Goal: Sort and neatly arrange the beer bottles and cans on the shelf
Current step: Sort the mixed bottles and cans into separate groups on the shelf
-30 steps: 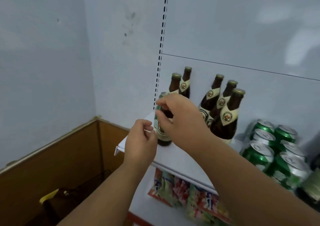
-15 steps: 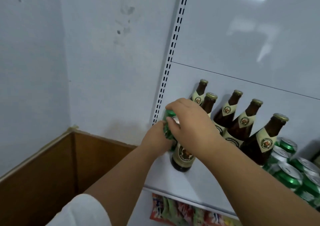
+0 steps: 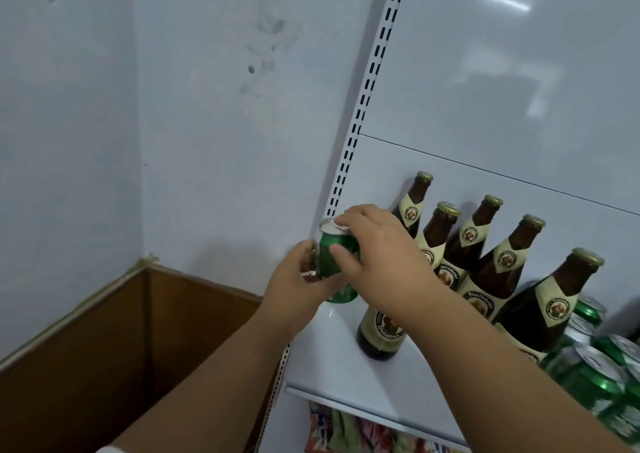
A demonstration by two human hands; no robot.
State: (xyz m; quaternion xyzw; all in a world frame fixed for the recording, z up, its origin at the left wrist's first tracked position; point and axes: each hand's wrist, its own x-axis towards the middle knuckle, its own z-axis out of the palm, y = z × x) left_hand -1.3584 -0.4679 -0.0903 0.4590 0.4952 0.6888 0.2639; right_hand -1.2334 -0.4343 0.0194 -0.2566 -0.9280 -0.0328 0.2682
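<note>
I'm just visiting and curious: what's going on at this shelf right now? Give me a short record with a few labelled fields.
Place: white shelf against a white wall
Held item: green can, lifted at the shelf's left end
Left hand: grips the can's side from the left
Right hand: holds the can from above, fingers over its top
Bottles: six brown bottles standing, one partly hidden behind the right hand
Other cans: green cans grouped at the right edge
Below: colourful packets on a lower shelf
</note>
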